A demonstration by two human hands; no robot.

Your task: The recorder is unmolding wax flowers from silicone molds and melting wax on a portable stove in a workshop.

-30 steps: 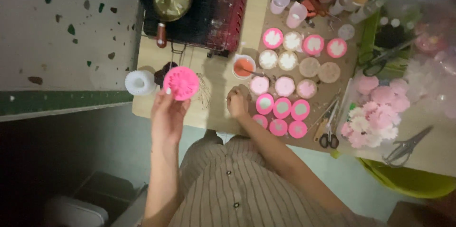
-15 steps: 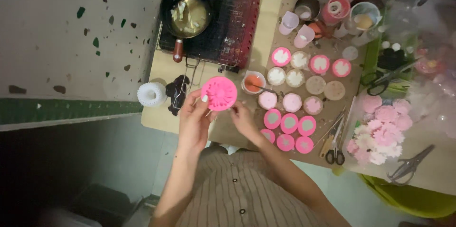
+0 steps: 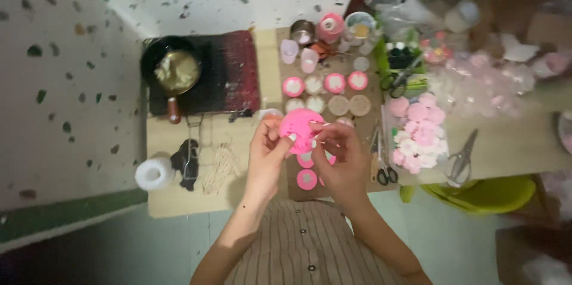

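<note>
We grip the pink round mould [image 3: 301, 130] with both hands' fingers closed on it, while many moulds [image 3: 325, 85] on the worktop [image 3: 179, 201] sit filled.

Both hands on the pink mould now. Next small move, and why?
Probably flex the pink round mould with the thumbs to loosen whatever sits in it: the left hand and right hand pinch its opposite edges, holding it above the table, face up.
</note>
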